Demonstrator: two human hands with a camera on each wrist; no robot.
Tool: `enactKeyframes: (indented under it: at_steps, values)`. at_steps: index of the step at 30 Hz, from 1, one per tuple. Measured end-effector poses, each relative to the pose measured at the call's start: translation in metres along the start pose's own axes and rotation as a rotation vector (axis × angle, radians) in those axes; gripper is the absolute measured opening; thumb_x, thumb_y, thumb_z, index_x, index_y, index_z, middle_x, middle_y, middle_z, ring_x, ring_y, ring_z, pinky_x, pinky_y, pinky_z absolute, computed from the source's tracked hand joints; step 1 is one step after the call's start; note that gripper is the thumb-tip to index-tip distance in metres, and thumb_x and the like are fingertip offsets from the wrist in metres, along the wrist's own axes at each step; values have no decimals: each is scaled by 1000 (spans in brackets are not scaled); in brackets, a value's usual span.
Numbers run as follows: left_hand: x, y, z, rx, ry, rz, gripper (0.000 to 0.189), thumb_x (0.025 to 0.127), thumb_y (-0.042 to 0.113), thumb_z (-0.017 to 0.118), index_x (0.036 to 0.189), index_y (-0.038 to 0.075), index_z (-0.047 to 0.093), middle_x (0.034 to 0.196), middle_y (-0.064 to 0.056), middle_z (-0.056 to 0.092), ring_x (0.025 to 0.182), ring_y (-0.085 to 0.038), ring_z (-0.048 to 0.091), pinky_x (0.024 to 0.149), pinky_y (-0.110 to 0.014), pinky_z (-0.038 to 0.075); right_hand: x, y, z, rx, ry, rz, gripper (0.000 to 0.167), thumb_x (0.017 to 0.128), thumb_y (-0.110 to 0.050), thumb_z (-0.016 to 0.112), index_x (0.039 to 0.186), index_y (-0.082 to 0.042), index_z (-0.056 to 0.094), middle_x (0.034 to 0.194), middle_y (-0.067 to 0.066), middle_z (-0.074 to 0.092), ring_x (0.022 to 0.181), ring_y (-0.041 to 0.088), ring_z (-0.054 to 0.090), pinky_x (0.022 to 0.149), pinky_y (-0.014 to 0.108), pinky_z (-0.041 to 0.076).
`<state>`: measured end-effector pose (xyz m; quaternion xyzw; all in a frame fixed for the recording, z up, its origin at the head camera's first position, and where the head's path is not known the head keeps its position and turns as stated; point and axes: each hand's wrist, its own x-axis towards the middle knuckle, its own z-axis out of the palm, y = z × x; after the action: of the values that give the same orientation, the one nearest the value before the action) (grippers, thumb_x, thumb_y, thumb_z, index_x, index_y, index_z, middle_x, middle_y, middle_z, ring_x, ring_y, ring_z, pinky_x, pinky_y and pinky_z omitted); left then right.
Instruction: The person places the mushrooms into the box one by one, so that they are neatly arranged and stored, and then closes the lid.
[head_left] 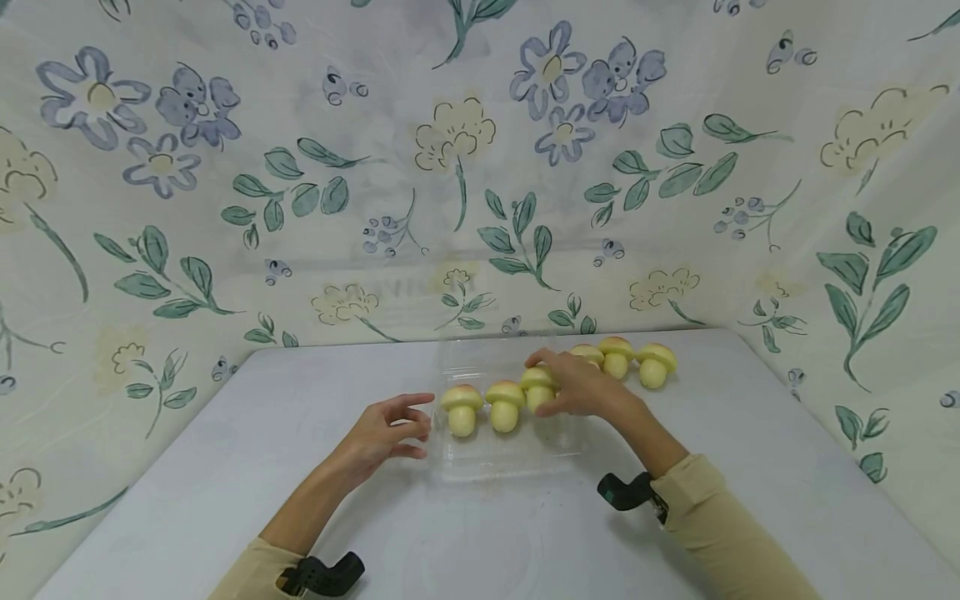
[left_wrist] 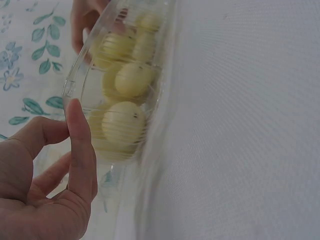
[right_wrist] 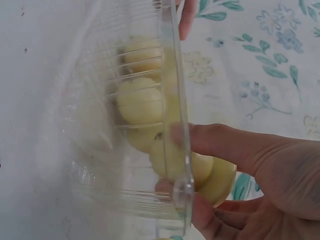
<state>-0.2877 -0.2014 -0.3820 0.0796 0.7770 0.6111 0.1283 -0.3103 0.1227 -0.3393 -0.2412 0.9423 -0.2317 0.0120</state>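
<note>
My right hand [head_left: 581, 385] grips a yellow mushroom-shaped piece [head_left: 538, 392] by its sides, inside a clear plastic box [head_left: 487, 467]. To its left, two more pieces of that kind, a middle one [head_left: 505, 408] and a left one [head_left: 461, 411], stand in the box, caps up with a reddish tint on top. The right wrist view shows the gripped piece [right_wrist: 217, 182] between thumb and fingers, partly behind the box wall. My left hand [head_left: 386, 437] is at the box's left edge, fingers loosely bent. In the left wrist view its fingertips overlap the rim [left_wrist: 70, 85]; contact is unclear.
Behind the right hand, three more mushroom-shaped pieces, one of them the rightmost [head_left: 656, 367], stand on the white table [head_left: 300, 400] near its back edge. The one nearest the hand is partly hidden. A flower-patterned cloth [head_left: 420, 250] hangs behind the table.
</note>
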Motion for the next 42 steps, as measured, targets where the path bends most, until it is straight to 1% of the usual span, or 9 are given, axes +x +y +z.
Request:
enactKeyframes:
  at_steps: [4,11,18,25,29,33,36,42]
  values:
    - [0,1,1,4,3,-1,57,92,7,64,145,1,43,101,-6,57,86,-17,61,70,-27,61,1,-2,2,-18,1,0,66,80,-27,82,136,-15,48,117,8,64,102,21,58,84,37,51]
    - [1,-1,0,4,2,0,58,92,7,65,145,1,43,102,-6,57,87,-16,61,70,-27,61,5,-4,5,-57,-11,24,66,82,-27,80,139,-16,48,123,7,62,108,23,56,89,38,50]
    - [0,-1,0,4,9,-3,59,91,8,65,145,1,43,102,-6,56,87,-16,61,70,-28,61,6,-8,7,-51,-25,40,60,83,-20,79,136,-13,53,121,10,63,105,23,56,84,38,50]
    - [2,-2,-1,4,6,-5,59,91,6,65,145,1,43,101,-5,56,87,-15,61,71,-29,62,6,-8,8,-65,-21,43,59,84,-21,78,137,-13,53,124,10,62,108,24,57,87,39,51]
    - [3,-4,0,-3,12,-14,58,90,5,64,145,2,44,101,-4,56,87,-16,61,71,-29,62,5,-7,9,-78,-13,33,60,83,-21,79,136,-12,53,124,11,61,105,22,56,86,38,51]
    - [4,-4,1,-7,11,-17,57,90,4,64,145,3,45,101,-5,56,87,-17,61,70,-30,62,2,-7,7,-67,-2,23,59,83,-20,79,136,-11,53,115,13,61,92,21,53,76,34,48]
    - [4,-5,0,-11,10,-17,57,90,4,64,144,2,45,101,-5,56,87,-17,62,70,-30,62,1,-7,6,-51,3,25,58,83,-19,79,135,-13,54,111,13,61,87,20,52,71,32,46]
    - [2,-4,-1,-5,-4,-2,60,90,7,66,145,0,43,101,-6,56,86,-17,61,70,-29,62,0,-6,4,-64,-5,27,53,83,-19,79,132,-16,57,112,13,61,88,19,54,72,32,49]
